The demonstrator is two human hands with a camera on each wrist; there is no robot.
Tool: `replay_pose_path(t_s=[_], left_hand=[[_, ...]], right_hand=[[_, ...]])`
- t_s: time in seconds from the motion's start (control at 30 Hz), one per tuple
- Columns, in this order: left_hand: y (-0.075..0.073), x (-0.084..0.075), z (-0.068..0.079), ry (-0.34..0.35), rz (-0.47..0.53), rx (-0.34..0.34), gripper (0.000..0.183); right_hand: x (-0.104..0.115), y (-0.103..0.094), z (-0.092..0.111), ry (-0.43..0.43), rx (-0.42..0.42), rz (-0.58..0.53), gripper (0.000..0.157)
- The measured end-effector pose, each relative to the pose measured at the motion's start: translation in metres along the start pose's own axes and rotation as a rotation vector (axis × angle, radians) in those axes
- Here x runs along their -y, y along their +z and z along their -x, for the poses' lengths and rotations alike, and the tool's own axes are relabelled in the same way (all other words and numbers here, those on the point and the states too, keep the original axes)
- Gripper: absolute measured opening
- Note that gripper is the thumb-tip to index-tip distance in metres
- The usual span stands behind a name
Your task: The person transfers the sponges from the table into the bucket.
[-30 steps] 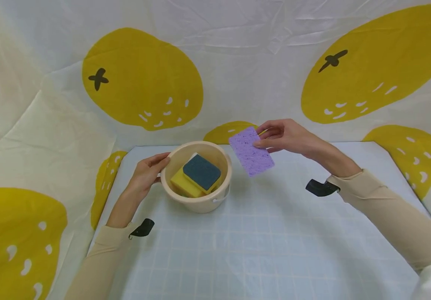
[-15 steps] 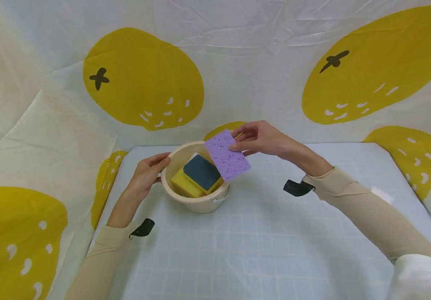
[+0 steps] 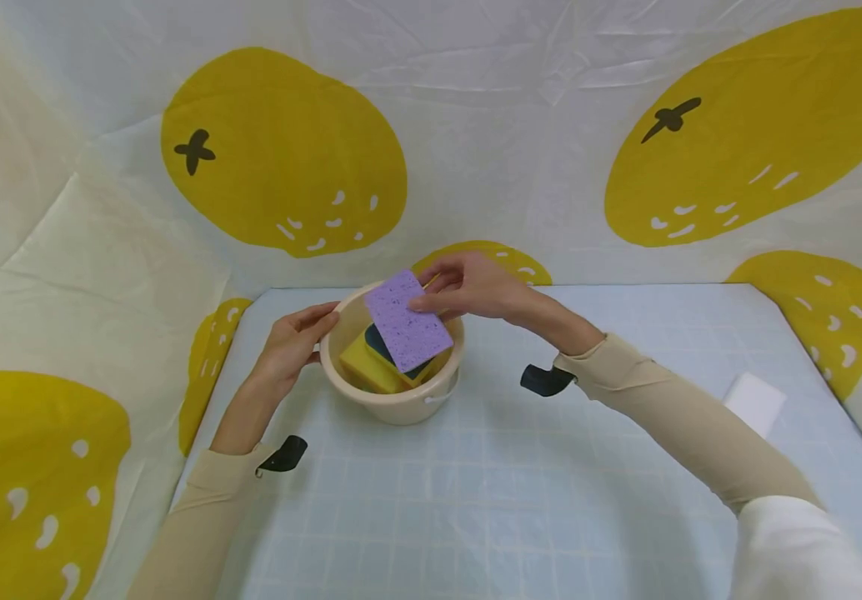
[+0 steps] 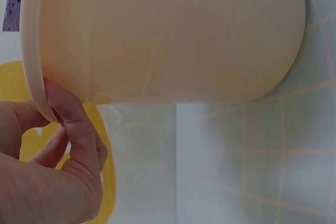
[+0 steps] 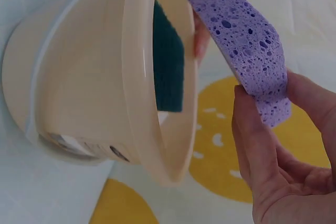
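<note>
A cream bucket (image 3: 389, 410) stands on the table toward the back. My left hand (image 3: 288, 343) grips its rim at the left, and the left wrist view shows thumb and fingers (image 4: 79, 124) pinching the lip. Over the bucket's mouth, my right hand (image 3: 476, 287) pinches a purple sponge (image 3: 404, 321) between thumb and fingers. That sponge is thin, full of pores and apart from the rim in the right wrist view. Inside the bucket lie a yellow sponge (image 3: 367, 367) and a sponge with a dark green scouring side (image 5: 168, 59), partly hidden under the purple one in the head view.
A white block (image 3: 755, 402) lies on the table at the right, partly behind the right sleeve (image 3: 686, 417). The pale blue table (image 3: 506, 508) has a grid pattern. Behind it hangs a white cloth (image 3: 498, 150) printed with yellow fruit. A thin white handle (image 5: 39, 72) hangs along the bucket.
My right hand has carried the purple sponge leftward from beside the bucket to above its mouth. The white block has come into sight from behind the right arm. My left hand stays on the rim.
</note>
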State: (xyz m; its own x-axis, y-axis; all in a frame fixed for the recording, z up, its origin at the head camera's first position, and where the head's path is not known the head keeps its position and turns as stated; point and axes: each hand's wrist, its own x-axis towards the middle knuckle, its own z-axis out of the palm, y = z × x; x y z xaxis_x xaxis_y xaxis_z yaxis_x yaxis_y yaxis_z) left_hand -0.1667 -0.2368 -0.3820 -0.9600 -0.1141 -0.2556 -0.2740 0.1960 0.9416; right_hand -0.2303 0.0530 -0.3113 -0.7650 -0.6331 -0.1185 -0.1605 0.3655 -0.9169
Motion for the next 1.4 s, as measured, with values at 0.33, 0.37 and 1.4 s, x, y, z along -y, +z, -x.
replay_pose_path(t_s=[0.33,0.37,1.4], left_hand=[[-0.002,0.002,-0.001,0.018,0.012,0.02,0.051],[-0.002,0.003,-0.001,0.019,0.012,0.021,0.051],[-0.002,0.002,0.0,0.028,0.036,0.035,0.047]], right_hand=[[0.004,0.029,-0.016,0.006,0.022,-0.009,0.047],[0.003,0.031,-0.018,0.002,0.028,-0.017,0.046],[0.008,0.061,-0.025,-0.111,0.048,0.313,0.044]])
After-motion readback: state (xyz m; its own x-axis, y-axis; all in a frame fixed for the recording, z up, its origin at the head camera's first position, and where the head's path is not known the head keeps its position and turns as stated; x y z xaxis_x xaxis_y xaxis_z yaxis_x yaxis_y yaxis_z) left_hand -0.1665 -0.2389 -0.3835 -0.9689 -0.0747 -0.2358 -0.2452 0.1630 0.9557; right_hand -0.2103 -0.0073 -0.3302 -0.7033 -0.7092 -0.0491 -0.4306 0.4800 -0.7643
